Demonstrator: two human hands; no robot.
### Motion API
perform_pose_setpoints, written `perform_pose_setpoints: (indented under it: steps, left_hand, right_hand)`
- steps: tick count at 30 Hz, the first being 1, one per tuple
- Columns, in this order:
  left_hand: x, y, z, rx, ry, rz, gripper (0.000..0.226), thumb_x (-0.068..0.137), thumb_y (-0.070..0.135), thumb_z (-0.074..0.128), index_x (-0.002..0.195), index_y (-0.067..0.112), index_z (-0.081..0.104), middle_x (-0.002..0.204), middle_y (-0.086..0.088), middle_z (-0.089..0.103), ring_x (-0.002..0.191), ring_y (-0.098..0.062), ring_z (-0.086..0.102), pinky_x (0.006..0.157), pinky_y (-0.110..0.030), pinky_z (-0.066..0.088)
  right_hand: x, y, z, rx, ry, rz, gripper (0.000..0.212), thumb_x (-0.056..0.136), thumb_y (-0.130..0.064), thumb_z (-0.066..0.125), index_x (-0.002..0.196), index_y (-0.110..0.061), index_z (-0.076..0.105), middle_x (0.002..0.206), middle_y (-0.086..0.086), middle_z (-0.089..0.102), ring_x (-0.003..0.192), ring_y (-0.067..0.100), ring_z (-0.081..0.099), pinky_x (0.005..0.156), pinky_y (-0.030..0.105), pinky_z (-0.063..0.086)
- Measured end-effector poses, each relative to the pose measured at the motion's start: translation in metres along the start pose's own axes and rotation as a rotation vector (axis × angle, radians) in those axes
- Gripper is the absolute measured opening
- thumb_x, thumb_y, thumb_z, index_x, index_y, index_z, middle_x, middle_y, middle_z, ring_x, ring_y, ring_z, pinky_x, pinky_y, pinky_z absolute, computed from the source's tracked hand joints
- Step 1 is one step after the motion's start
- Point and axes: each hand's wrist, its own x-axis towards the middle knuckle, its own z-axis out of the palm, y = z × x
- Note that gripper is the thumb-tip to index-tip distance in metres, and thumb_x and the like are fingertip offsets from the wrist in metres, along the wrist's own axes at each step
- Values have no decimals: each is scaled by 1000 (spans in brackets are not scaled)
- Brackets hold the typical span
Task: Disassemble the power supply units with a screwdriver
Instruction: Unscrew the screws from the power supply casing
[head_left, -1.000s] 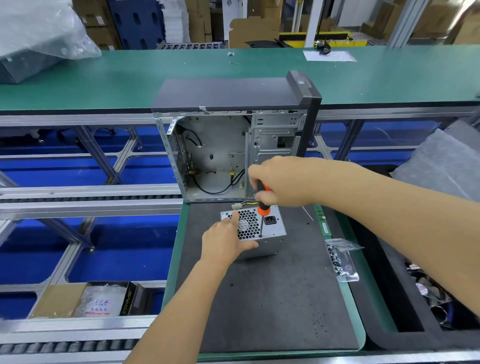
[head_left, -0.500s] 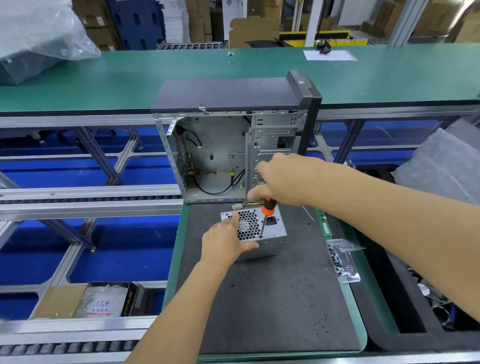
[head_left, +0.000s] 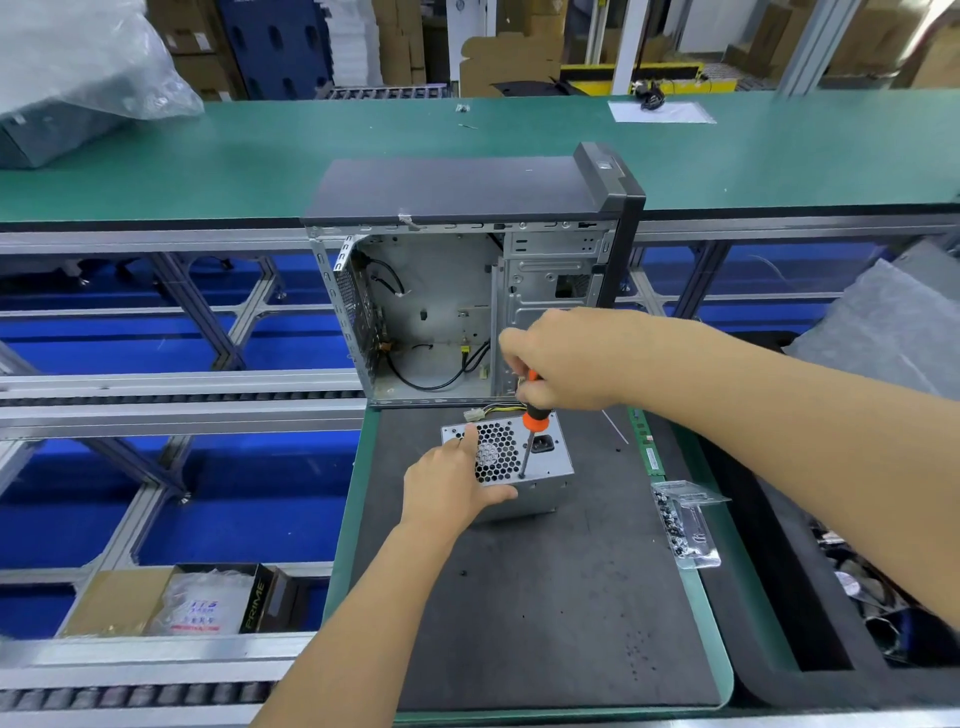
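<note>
Screwdriver (head_left: 525, 441) tip back near power supply (head_left: 545, 465) edge

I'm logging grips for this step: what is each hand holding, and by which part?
Right hand grips the screwdriver by its orange handle. Left hand holds the power supply unit at its left front corner.

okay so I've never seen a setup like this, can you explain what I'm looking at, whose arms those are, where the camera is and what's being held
No machine here: the arms are a person's, filmed by a camera worn on their head, looking down at a workbench. On the dark mat sits a silver power supply unit, in front of an opened computer case. The left hand steadies the unit. The right hand has its grip on an orange-handled screwdriver, tip on the unit's top face. A clear bag of small parts lies to the right.
</note>
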Motion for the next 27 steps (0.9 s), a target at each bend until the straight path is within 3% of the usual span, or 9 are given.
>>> perform_pose_setpoints:
  steps: [4, 8, 10, 12, 14, 19, 23, 25, 27]
  left_hand:
    - [0, 0, -1, -16, -9, -9, 101, 72, 78, 65, 150, 23, 33, 123, 3, 64, 112, -24, 61, 81, -37, 50]
    - [-2, 1, -1, -9, 1, 4, 96, 72, 78, 65, 144, 22, 36, 118, 2, 64, 107, -23, 62, 77, -36, 49]
    - [-1, 1, -1, 2, -6, -3, 97, 72, 79, 64, 145, 21, 36, 121, 2, 64, 110, -23, 61, 79, -36, 49]
    - [-1, 1, 0, 12, -12, -1, 97, 72, 80, 64, 144, 21, 37, 121, 2, 64, 109, -23, 61, 78, -36, 49]
    - [-1, 1, 0, 10, -9, -3, 97, 71, 79, 64, 144, 21, 37, 118, 2, 64, 107, -23, 62, 75, -35, 49]
    - [0, 1, 0, -9, -10, -6, 99, 71, 78, 66, 145, 21, 36, 118, 4, 64, 108, -22, 61, 76, -35, 48]
    - [0, 1, 1, -4, -12, -13, 105, 70, 78, 66, 152, 22, 31, 121, 3, 64, 110, -22, 61, 77, -35, 49]
    - [0, 1, 0, -10, -11, -12, 105, 70, 78, 67, 151, 22, 31, 121, 3, 64, 110, -23, 61, 78, -36, 49]
    - [0, 1, 0, -19, -6, -12, 101, 70, 77, 67, 148, 22, 34, 120, 3, 64, 110, -23, 61, 78, -36, 49]
  right_hand:
    - [0, -1, 2, 323, -34, 7, 51, 79, -56, 72, 111, -29, 42, 85, -9, 48, 77, 16, 53, 59, 34, 44]
    - [1, -12, 0, -33, 83, 153, 88, 66, -93, 15, 89, -15, 50, 72, 0, 42, 57, 16, 40, 47, 29, 28]
    - [2, -14, -1, -46, 111, 135, 81, 78, -86, 17, 86, -14, 53, 73, 3, 44, 57, 17, 39, 47, 29, 27]
    - [2, -11, -2, 76, 37, 64, 43, 93, -61, 43, 93, -19, 49, 86, 5, 49, 65, 20, 48, 52, 31, 36]
    - [-1, -8, -5, 176, -80, 15, 21, 90, -42, 55, 99, -26, 44, 96, 0, 47, 78, 22, 53, 61, 34, 43]
    - [-3, -11, -1, -10, 29, 182, 52, 93, -69, 34, 88, -18, 45, 74, -2, 37, 60, 17, 41, 50, 30, 31]
    - [-2, -5, 4, 116, 21, 54, 20, 94, -41, 48, 99, -23, 41, 88, 2, 51, 72, 23, 53, 64, 39, 50]
    - [-3, -4, 6, 119, 12, 82, 37, 90, -54, 52, 103, -23, 36, 92, 1, 49, 77, 24, 53, 59, 37, 47]
    - [-2, -6, 7, -52, 41, 212, 62, 88, -75, 38, 92, -14, 39, 81, -1, 43, 67, 22, 48, 48, 31, 34]
